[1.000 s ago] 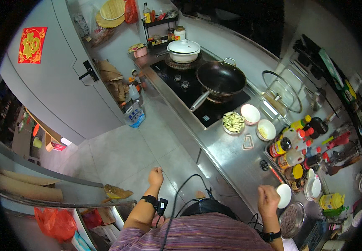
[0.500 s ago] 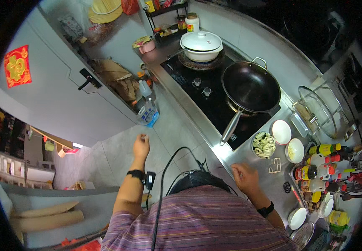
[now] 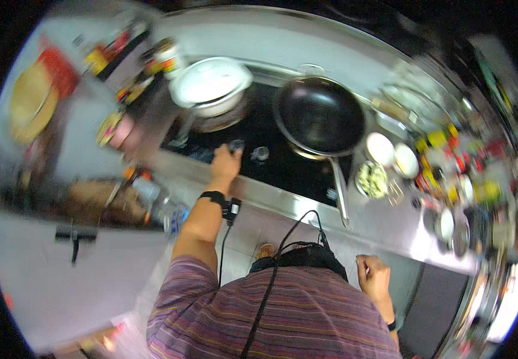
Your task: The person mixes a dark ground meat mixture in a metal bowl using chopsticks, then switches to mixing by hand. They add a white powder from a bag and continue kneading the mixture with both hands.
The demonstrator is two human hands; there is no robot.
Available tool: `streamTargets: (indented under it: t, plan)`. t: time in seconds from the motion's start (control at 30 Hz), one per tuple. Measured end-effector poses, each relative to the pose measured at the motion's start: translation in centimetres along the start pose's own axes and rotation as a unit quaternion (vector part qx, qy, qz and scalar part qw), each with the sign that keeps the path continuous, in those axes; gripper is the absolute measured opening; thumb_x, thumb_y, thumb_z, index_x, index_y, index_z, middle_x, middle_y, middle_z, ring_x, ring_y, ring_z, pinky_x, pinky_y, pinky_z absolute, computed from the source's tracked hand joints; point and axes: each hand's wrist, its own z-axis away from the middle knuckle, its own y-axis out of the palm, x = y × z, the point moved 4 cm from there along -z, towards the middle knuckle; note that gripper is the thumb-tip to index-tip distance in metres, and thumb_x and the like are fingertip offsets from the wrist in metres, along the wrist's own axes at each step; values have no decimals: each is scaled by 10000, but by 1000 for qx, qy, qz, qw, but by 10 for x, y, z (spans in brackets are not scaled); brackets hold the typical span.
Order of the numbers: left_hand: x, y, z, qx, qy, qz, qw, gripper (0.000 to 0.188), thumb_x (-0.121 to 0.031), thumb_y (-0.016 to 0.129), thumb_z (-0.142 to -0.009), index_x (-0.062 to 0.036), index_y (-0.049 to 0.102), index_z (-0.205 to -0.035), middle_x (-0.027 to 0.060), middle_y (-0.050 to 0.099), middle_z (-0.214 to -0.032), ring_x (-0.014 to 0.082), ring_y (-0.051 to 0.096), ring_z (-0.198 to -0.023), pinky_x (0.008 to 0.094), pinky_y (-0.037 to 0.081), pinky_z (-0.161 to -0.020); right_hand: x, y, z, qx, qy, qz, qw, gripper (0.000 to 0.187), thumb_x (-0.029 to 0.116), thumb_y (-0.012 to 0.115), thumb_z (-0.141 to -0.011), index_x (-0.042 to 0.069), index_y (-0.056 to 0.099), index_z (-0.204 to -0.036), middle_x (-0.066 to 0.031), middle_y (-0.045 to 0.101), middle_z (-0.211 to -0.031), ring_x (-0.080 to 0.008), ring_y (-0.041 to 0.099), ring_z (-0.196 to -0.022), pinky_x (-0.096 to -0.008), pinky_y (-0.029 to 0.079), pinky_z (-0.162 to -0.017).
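My left hand (image 3: 228, 164) reaches over the front edge of the black gas stove (image 3: 259, 176), its fingers closed around the left stove knob (image 3: 235, 145). A second knob (image 3: 260, 154) sits just to the right of it. My right hand (image 3: 375, 279) hangs below the counter edge, fingers curled in, with nothing seen in them. On the right burner rests a black wok (image 3: 320, 116), bare inside, its handle (image 3: 340, 191) pointing toward me. A lidded white pot (image 3: 211, 84) stands on the left burner. Motion blurs the picture.
Right of the wok are a bowl of pale cut vegetable pieces (image 3: 372, 179), two white bowls (image 3: 380, 149) and a crowd of seasoning bottles (image 3: 450, 161). A pink pot (image 3: 117, 130) is at the counter's left end. Plastic bottles (image 3: 166, 209) stand below on the left.
My view has turned rightward, toward the stove. My left hand has moved from above the floor up to the left knob; my right hand has come away from the counter edge.
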Motion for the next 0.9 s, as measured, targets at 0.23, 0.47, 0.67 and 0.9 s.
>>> streamTargets:
  t: [0.23, 0.47, 0.67, 0.9]
  plan:
    - [-34, 18, -41, -20, 117, -151, 981, 507, -540, 559, -868, -46, 638, -951, 197, 659, -959, 411, 644, -848, 502, 525, -673, 5, -13, 69, -71, 89, 74, 991, 78, 147, 638, -817, 98, 662, -873, -83, 655, -780, -291, 635, -691, -388, 515, -590]
    - [-31, 35, -43, 32, 186, -273, 943, 361, -254, 569, -930, -103, 577, -1258, 110, 595, -1239, 306, 592, -1076, 467, 469, -886, 7, -16, 105, -76, 144, 49, 986, 95, 170, 616, -846, 104, 670, -888, -75, 648, -759, -281, 631, -692, -389, 504, -586]
    - [-21, -2, -12, -163, 121, -136, 970, 568, -479, 599, -870, -77, 542, -1266, 139, 617, -1180, 342, 595, -1055, 491, 478, -833, -32, -35, 131, -79, 142, 43, 986, 95, 188, 611, -842, 101, 643, -861, -86, 628, -730, -298, 628, -683, -406, 497, -579]
    - [-64, -90, 108, -522, 80, -91, 844, 395, -468, 591, -880, -94, 630, -1001, 52, 647, -929, 285, 617, -873, 471, 458, -675, -138, -68, 165, -96, 108, 6, 989, 102, 187, 603, -838, 90, 633, -852, -101, 631, -741, -310, 628, -692, -421, 501, -596]
